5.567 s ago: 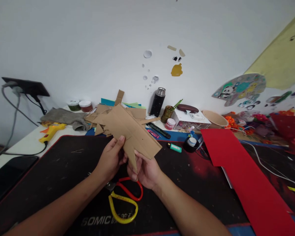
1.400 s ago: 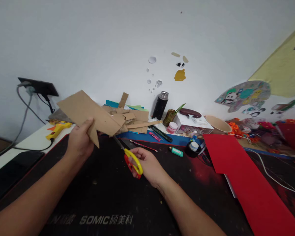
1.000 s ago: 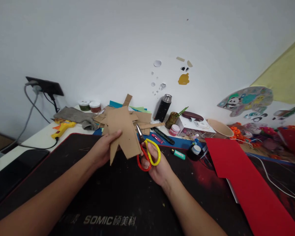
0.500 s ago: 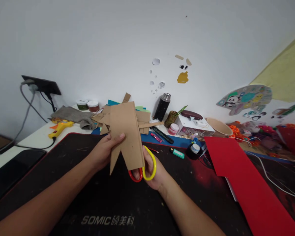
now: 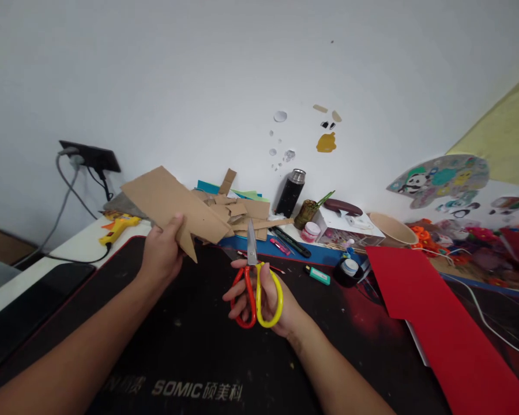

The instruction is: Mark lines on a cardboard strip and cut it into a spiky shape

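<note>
My left hand (image 5: 163, 249) grips a flat piece of brown cardboard (image 5: 173, 202) by its lower edge, thumb on top. The cardboard is tilted to the left and has a notch cut beside a pointed strip. In my right hand (image 5: 272, 297) is a pair of scissors (image 5: 251, 245) with one red and one yellow handle. Their blades point up and look closed together. The thumb lies by the yellow loop and the fingers pass through or behind the red one. Scissors and cardboard are apart, both held above the black desk mat (image 5: 190, 346).
Behind the hands lies a pile of cardboard scraps (image 5: 237, 208). A black thermos (image 5: 290, 193), a pink-labelled jar (image 5: 310, 231) and a teal lighter (image 5: 317, 275) stand or lie nearby. Red card (image 5: 432, 323) covers the right side; a yellow glue gun (image 5: 119, 229) lies left.
The cardboard has swung left and tilted, away from the scissors. The blades, hidden behind it before, now show. The view has shifted slightly.
</note>
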Available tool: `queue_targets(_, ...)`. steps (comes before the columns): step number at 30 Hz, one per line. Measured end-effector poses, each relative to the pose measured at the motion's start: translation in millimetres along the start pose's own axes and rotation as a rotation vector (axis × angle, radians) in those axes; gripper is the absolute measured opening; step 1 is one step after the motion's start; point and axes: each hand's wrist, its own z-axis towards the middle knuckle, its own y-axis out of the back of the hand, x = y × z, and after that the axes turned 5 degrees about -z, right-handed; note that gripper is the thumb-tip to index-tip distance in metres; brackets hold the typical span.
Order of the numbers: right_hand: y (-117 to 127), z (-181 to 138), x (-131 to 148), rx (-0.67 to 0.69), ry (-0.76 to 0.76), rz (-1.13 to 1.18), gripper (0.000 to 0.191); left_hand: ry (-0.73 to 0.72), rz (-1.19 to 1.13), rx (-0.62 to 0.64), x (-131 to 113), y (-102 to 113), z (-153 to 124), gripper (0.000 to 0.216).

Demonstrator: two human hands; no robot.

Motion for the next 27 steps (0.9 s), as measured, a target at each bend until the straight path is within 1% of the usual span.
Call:
queue_targets(4, -4, -1, -5, 0.112, -0.029, -0.015, 0.109, -0.022, -0.016, 0.008, -7, -2, -2, 0.015)
queue_targets(6, -7, -2, -7, 0.109, -0.033, -0.084, 0.105, -0.003, -0.001, 0.024, -10, -2, -3, 0.015)
queue_targets(8, -11, -3, -10, 0.075, -0.024, -0.182, 0.095, 0.011, 0.022, 0.045, -12, -1, -5, 0.016)
queue_targets(10, -14, -4, -12, 0.045, -0.018, -0.261, 0.087, 0.001, 0.05, 0.06, -14, -1, -7, 0.017)
queue_targets(12, -16, -5, -12, 0.034, -0.022, -0.312, 0.082, -0.018, 0.075, 0.066, -16, -2, -8, 0.018)
queue_targets(19, -22, -8, -6, 0.01, -0.054, -0.384, 0.083, -0.06, -0.002, -0.011, -21, -8, -12, 0.022)
queue_targets(23, -24, -8, -5, -0.004, -0.078, -0.401, 0.083, -0.024, 0.059, 0.037, -21, -8, -16, 0.016)
queue_targets(27, -27, -9, -4, -0.019, -0.096, -0.421, 0.077, -0.015, 0.122, 0.07, -18, -8, -23, 0.012)
